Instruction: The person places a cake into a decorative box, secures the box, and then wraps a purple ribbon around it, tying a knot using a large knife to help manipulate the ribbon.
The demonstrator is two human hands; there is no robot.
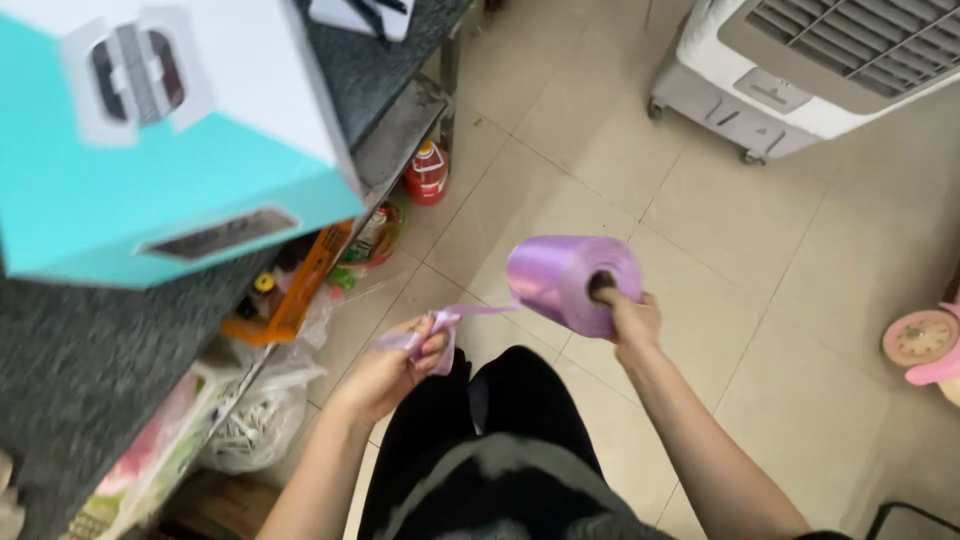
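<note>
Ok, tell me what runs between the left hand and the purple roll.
In the head view, a thin twisted strip of purple film stretches from the left hand to the purple roll, which the right hand holds.

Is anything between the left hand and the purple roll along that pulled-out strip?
Nothing visible. The left hand pinches the loose end of the strip, which runs free in the air to the purple roll held by the right hand, above bare floor tiles.
</note>
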